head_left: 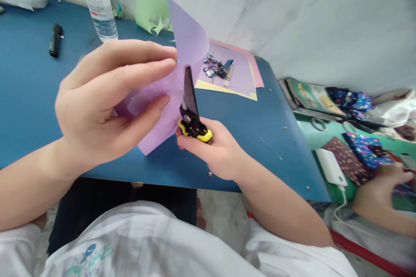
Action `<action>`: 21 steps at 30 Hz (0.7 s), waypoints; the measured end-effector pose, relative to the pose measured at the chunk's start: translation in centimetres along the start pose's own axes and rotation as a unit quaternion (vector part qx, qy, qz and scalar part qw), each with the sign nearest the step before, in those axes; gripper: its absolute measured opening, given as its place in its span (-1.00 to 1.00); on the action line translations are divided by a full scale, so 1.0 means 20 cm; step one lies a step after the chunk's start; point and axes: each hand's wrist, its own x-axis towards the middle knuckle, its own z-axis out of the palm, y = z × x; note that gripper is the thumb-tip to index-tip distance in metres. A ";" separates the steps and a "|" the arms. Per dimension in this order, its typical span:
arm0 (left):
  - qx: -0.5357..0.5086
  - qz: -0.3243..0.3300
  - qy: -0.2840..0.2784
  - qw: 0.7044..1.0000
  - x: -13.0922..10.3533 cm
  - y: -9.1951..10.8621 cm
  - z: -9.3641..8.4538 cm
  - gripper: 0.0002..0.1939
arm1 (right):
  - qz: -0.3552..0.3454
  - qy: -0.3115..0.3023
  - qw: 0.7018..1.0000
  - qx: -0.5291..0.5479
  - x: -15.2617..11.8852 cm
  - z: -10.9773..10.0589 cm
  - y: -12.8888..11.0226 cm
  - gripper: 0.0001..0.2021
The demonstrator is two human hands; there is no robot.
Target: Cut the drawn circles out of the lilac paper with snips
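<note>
A purple paper sheet [162, 88] is raised over the blue table, its upper part curling up and to the right. My left hand [110, 91] grips it at the left, fingertips at the paper's upper middle and thumb below them. Dark-bladed scissors with yellow and black handles [191, 112] point upward at the paper's right edge. My right hand [211, 145] is closed around the scissor handles. Whether the blades are parted is hard to tell.
A water bottle [99, 8] and black marker [56, 40] lie beyond my left hand. Green paper [149, 4] leans on the wall. Keychains [217, 68] rest on layered paper. At right, a green table [308, 136] holds a power bank [330, 166]; another person's hand [377, 190] is there.
</note>
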 end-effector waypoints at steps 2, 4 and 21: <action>-0.002 -0.061 -0.016 0.998 0.03 0.01 0.02 -0.56 | -0.006 0.001 1.000 -0.004 0.00 0.00 0.00 -0.78; -0.008 -0.092 -0.035 0.995 0.07 0.01 0.03 -0.51 | -0.016 0.003 1.000 -0.010 0.00 -0.01 0.01 -0.80; 0.005 -0.095 -0.169 0.981 0.13 0.06 -0.16 -0.49 | -0.011 -0.003 0.999 -0.042 0.01 -0.01 0.02 -0.77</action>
